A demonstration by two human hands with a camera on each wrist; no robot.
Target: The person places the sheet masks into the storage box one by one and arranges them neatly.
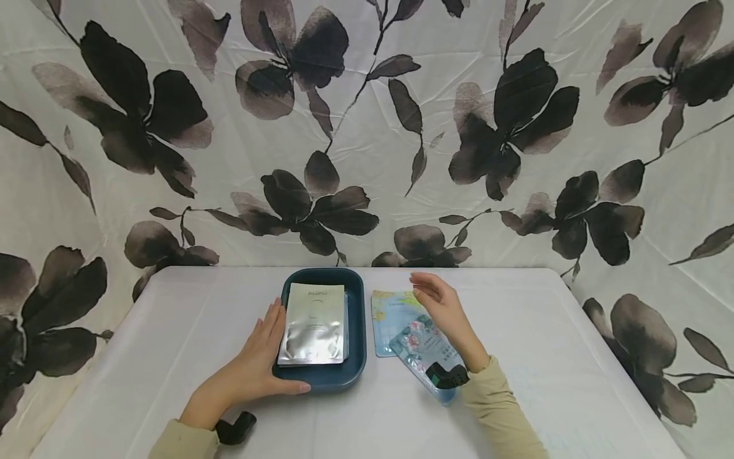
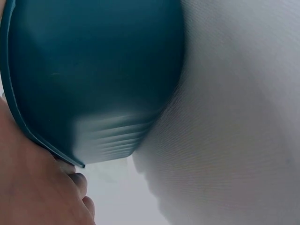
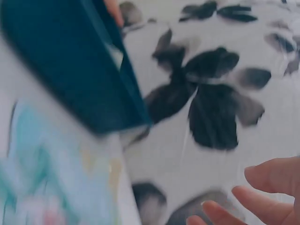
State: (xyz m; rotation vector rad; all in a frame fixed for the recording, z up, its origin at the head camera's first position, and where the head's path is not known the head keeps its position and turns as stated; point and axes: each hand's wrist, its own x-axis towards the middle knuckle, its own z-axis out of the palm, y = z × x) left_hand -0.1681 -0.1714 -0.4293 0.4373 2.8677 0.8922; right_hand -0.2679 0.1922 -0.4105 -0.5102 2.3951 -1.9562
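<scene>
A dark blue rectangular tray holds a small stack of sachets, with a silver-and-cream foil sachet on top. My left hand lies along the tray's left side, fingers extended against the rim and thumb at the front edge. The left wrist view shows the tray's outer wall close up. My right hand hovers over two sachets right of the tray, fingers loosely bent and holding nothing. One is a light blue and yellow sachet; overlapping it is a blue floral sachet, partly hidden by my right wrist.
The sachets and tray rest on a white-covered table. A floral cloth hangs behind the table's far edge. A black wrist camera sits at my right wrist, another black camera at my left.
</scene>
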